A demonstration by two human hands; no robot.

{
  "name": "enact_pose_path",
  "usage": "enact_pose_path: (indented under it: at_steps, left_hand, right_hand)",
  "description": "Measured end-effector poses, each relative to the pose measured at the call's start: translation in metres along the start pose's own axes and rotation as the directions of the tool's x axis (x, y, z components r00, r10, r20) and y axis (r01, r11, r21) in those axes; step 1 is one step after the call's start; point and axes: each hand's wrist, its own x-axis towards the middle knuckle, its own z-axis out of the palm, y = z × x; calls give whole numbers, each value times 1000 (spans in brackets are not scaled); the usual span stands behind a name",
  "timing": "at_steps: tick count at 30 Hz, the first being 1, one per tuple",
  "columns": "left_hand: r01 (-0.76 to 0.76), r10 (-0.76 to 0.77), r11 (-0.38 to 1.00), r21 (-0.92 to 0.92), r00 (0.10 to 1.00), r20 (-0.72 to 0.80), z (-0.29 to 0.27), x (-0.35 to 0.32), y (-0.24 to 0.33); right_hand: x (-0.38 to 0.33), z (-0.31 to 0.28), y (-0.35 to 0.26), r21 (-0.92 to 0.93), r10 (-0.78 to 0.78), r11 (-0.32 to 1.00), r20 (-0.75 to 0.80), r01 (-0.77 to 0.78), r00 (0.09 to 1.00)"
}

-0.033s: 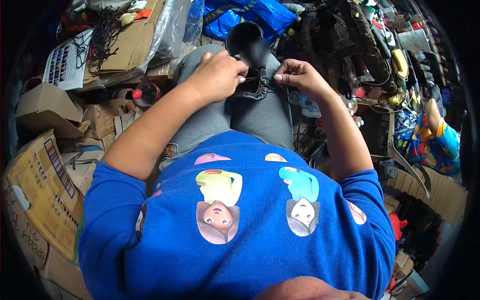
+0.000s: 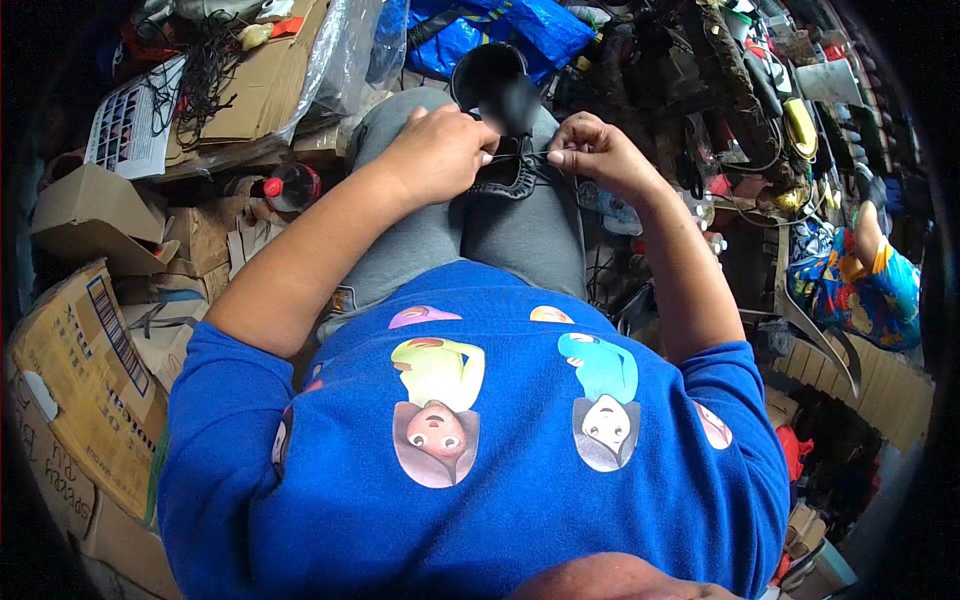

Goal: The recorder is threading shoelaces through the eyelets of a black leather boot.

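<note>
A black shoe (image 2: 515, 188) with a gathered, stitched rim rests between my thighs. My left hand (image 2: 438, 150) is over its left side, thumb and finger pinched on a thin thread (image 2: 522, 155). At the right side, my right hand (image 2: 598, 150) pinches the other end of this thread, its fingers curled. The thread runs nearly level across the shoe's opening. Beyond lies a rounded black piece (image 2: 472, 75), partly covered by a blurred patch; I cannot tell whether it belongs to the shoe.
Cardboard boxes (image 2: 95, 215) and a red-capped bottle (image 2: 288, 188) stand at my left. Cardboard sheets (image 2: 262, 95) with dark cords lie farther off. A blue plastic sheet (image 2: 545, 35) is ahead. At right are cluttered tools, a curved blade (image 2: 815, 330) and another person's leg (image 2: 868, 225).
My right hand has shifted slightly, and the thread now shows stretched between both pinches across the shoe opening. The other person's leg at the right has moved a little.
</note>
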Motion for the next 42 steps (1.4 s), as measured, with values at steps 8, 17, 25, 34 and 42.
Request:
enact_pose_path:
  at_steps: [8,17,25,34,42]
  left_hand:
    - [-44,45,993,-109,999,11,15,12,4]
    - [-98,94,990,-105,995,-38,20,6,5]
    - [-114,111,992,-54,992,-63,21,7,0]
    - [-257,289,946,195,945,-155,1,-26,-8]
    - [23,-92,956,-294,970,-223,-52,-63,-36]
  right_hand:
    - [-39,3,15,102,49,994,-56,-43,997]
    - [2,-22,-4,-832,-434,552,-239,46,869]
    - [0,16,-40,-929,-350,102,301,356,887]
    - [-1,10,-25,-877,-398,253,291,409,870]
    - [-51,-70,16,148,79,988,-321,-32,944]
